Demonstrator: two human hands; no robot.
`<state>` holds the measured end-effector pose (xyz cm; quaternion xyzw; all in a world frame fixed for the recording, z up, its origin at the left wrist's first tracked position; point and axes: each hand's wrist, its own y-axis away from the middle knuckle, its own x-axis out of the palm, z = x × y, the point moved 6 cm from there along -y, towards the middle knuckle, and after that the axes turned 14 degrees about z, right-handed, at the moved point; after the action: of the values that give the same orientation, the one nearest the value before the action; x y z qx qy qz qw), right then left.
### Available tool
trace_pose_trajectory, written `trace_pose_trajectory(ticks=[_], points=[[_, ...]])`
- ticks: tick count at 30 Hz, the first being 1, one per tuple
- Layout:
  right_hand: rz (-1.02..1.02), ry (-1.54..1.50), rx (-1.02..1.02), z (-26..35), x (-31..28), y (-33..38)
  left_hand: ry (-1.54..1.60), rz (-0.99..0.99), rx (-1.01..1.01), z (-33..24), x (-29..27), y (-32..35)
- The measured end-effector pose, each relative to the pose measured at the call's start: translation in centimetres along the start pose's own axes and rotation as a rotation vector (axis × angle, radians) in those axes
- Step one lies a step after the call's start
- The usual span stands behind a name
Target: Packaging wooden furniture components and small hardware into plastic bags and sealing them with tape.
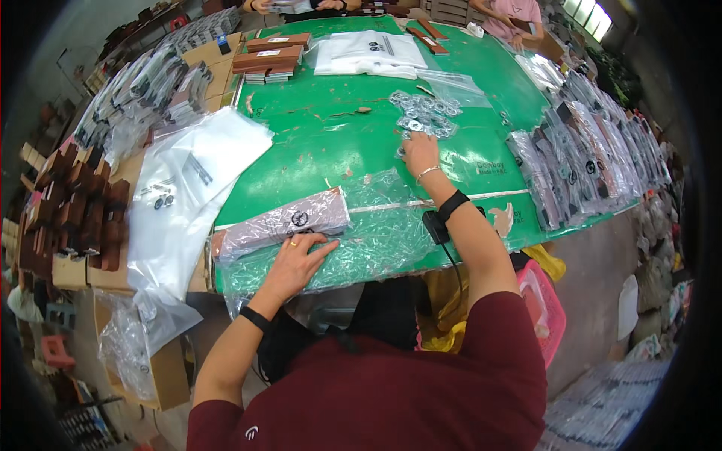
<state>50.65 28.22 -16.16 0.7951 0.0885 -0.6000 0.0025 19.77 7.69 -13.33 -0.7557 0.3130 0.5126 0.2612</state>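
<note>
My left hand lies with its fingers spread on a clear plastic bag at the near edge of the green table. Inside that bag is a long, flat brown bundle with a dark round mark on its wrapping, just beyond my left fingertips. Farther off, my right hand reaches to the near side of a pile of small clear packets holding shiny ring-shaped pieces. Its fingers are bent and close together on a packet beside the thumb; the fingertips are partly hidden.
A stack of clear bags hangs over the table's left edge, beside brown blocks. Wrapped bundles line the right side. More bags and brown strips lie at the back. A black device with a cable is near my right forearm. Other people work opposite.
</note>
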Motion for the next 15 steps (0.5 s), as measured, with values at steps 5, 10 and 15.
trace_pose_trajectory(ticks=[5,10,15], points=[[0.027,-0.583,0.09,-2.2,-2.5,3.0,-0.002,0.002,-0.018,0.2,-0.3,0.1],[0.073,-1.718,0.219,-3.4,-3.8,10.3,-0.01,0.015,-0.057,-0.6,-0.8,0.0],[0.348,-1.819,0.194,0.3,-3.7,16.4,0.014,-0.146,0.029,-6.1,-4.3,-6.8]])
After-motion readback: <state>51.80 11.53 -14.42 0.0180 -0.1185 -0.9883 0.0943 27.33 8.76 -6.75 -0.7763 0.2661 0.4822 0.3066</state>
